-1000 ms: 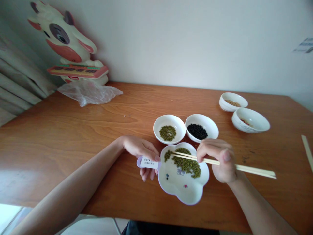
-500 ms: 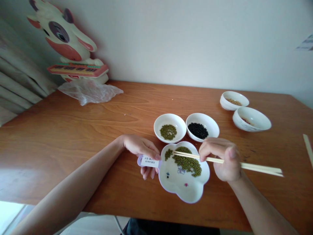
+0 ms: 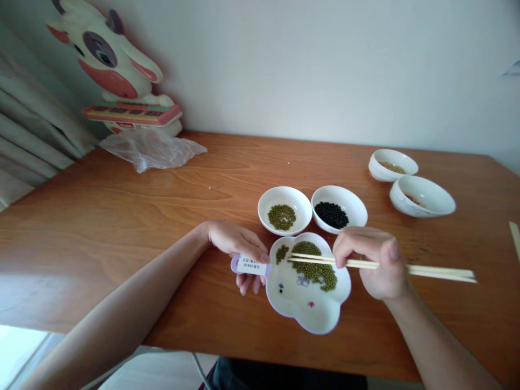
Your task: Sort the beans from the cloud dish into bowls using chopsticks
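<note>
Our left hand [image 3: 238, 240] holds the white, flower-shaped dish [image 3: 292, 298], best kept level; our right hand [image 3: 382, 275] pinches pale wooden chopsticks [image 3: 439, 272] low by far, round green beans [image 3: 312, 270].

- Cow-shaped toy [image 3: 108, 81], upright near the wall [image 3: 284, 70], with a pink-edged keyboard [image 3: 134, 112] across its front.
- Clear plastic bag [image 3: 156, 151], crumpled, before the toy's base.
- Pale curtain [image 3: 36, 130], hanging in folds at the left edge.
- Rear white bowl [image 3: 382, 172], far right, containing tan grains.
- Front white bowl [image 3: 422, 207], just beside it, contents reddish, indistinct.
- Pale strip [image 3: 515, 238], cut off by the right edge.
- Brown wooden table [image 3: 122, 206], its grain visible.
</note>
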`<state>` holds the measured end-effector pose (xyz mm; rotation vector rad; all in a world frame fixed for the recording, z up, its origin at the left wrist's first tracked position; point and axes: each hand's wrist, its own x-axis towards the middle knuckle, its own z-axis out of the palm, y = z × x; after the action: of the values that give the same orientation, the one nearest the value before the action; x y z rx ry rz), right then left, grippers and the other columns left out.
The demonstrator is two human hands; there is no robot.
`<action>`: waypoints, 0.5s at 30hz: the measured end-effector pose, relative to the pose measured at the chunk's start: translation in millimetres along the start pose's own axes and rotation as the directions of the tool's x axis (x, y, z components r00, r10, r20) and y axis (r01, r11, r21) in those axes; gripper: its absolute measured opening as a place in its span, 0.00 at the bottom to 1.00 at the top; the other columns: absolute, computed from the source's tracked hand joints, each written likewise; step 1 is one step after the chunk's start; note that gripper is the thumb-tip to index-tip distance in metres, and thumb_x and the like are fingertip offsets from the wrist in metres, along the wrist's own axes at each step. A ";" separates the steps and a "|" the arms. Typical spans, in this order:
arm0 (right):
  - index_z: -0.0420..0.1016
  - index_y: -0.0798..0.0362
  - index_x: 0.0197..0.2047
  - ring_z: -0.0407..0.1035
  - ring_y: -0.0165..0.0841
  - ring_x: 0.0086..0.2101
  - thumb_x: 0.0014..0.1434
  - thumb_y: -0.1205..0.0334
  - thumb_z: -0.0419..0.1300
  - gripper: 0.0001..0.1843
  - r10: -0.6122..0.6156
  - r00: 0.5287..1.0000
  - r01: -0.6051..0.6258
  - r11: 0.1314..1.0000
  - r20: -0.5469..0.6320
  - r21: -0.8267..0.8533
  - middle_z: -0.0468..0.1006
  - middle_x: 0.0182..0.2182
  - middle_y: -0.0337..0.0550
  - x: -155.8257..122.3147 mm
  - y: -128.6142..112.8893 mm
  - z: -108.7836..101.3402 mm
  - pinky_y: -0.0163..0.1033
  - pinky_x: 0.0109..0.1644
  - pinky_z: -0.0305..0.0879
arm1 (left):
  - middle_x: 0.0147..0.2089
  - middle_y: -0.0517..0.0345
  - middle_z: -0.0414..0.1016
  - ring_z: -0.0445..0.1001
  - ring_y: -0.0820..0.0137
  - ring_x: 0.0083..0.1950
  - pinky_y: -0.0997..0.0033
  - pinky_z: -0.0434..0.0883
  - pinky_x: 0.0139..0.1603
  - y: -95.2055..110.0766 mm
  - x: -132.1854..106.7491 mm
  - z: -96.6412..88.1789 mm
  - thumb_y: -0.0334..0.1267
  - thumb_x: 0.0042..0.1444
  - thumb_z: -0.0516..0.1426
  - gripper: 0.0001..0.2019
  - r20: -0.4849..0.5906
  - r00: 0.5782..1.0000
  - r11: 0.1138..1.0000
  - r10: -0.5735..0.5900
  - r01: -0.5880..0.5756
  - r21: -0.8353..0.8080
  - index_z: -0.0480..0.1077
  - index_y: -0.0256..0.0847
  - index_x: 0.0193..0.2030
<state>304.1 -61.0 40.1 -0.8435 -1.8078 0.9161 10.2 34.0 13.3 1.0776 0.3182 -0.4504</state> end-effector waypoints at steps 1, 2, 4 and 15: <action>0.75 0.50 0.23 0.66 0.35 0.23 0.71 0.36 0.36 0.41 0.000 1.000 0.000 1.000 0.002 0.008 0.73 0.19 0.43 0.5 -0.1 0.1 0.44 0.30 0.57 | 0.44 0.48 0.82 0.83 0.64 0.38 0.68 0.78 0.38 0.3 -0.3 0.4 0.54 0.65 0.57 0.17 -0.001 1.000 1.000 0.001 -0.001 0.003 0.81 0.46 0.45; 0.75 0.50 0.22 0.66 0.35 0.22 0.71 0.37 0.36 0.41 0.000 1.000 0.000 1.000 0.006 0.010 0.73 0.19 0.43 0.9 0.3 0.4 0.44 0.30 0.57 | 0.44 0.48 0.82 0.83 0.65 0.38 0.69 0.78 0.38 0.5 -0.6 0.7 0.54 0.65 0.56 0.17 0.001 1.000 1.000 0.000 0.000 0.006 0.81 0.46 0.44; 0.75 0.50 0.22 0.66 0.35 0.22 0.71 0.37 0.36 0.41 -0.009 1.000 0.009 1.000 0.013 0.001 0.73 0.19 0.43 1.6 2.1 1.4 0.44 0.30 0.58 | 0.44 0.49 0.82 0.83 0.66 0.39 0.70 0.78 0.38 0.7 -0.9 1.0 0.53 0.66 0.55 0.17 0.003 1.000 1.000 0.002 -0.002 0.013 0.80 0.46 0.45; 0.76 0.50 0.23 0.67 0.34 0.22 0.73 0.41 0.37 0.39 -0.018 1.000 0.018 1.000 0.022 -0.022 0.74 0.19 0.43 0.7 5.3 2.1 0.44 0.29 0.59 | 0.45 0.45 0.82 0.84 0.61 0.40 0.65 0.79 0.38 -6.4 2.9 -6.9 0.53 0.66 0.55 0.18 0.024 1.000 1.000 0.010 -0.011 0.016 0.80 0.43 0.46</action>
<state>302.8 -58.3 35.2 -0.8328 -1.8450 0.8980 9.3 37.1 4.0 1.0884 0.2886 -0.4567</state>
